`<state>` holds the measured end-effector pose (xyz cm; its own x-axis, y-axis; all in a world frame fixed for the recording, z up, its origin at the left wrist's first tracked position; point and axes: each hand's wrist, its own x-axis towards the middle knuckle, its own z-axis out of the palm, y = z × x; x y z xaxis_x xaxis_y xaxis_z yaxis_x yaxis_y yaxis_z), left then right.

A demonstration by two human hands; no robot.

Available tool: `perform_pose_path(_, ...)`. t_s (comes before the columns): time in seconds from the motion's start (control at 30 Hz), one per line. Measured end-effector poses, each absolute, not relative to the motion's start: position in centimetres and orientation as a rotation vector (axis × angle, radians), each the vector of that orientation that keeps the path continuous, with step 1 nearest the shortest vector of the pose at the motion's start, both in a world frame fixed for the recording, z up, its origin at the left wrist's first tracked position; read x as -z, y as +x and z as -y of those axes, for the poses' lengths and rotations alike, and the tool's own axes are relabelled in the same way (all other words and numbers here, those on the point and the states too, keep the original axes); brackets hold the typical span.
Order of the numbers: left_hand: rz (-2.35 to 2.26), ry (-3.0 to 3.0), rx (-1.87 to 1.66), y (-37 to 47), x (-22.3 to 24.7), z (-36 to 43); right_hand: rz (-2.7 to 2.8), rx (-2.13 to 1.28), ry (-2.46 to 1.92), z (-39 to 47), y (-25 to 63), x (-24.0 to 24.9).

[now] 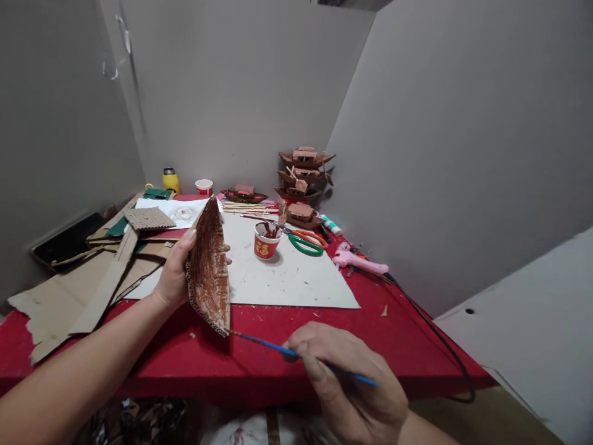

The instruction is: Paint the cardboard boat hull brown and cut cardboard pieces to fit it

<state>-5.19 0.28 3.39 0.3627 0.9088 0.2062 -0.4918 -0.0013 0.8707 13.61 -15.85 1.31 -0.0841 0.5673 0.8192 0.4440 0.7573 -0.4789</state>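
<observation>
Cardboard hull [209, 272], left of the paint cup [267, 248], clasped in our left grip [176, 267].
Our right grip [345, 374] pinches the blue paintbrush [264, 342] nearer us than the cup, bristles at the hull's lower tip.

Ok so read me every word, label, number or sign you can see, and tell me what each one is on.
"福", in gold on the red paper cup on the white board.
Too small to read: markings on the white-and-green tube and the farther cup.
</observation>
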Motion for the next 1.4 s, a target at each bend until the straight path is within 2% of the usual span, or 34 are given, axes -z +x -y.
perform_pose_path(0.67,-0.507,1.064,-1.225,-5.2,-3.3,-0.2,1.725,-0.035,-0.711,14.6,13.1,-0.7)
perform_pose_path(0.87,-0.506,1.062,-1.191,-5.2,-3.4,-0.3,1.670,-0.053,-0.704,14.9,13.3,-0.6)
perform_pose_path(1.2,-0.448,1.027,-1.008,-5.3,-3.2,-0.2,1.465,-0.125,-0.823,10.6,13.7,0.4)
perform_pose_path(1.4,-0.428,1.012,-0.976,-5.2,-3.4,0.0,1.529,-0.155,-0.832,11.3,13.9,0.3)
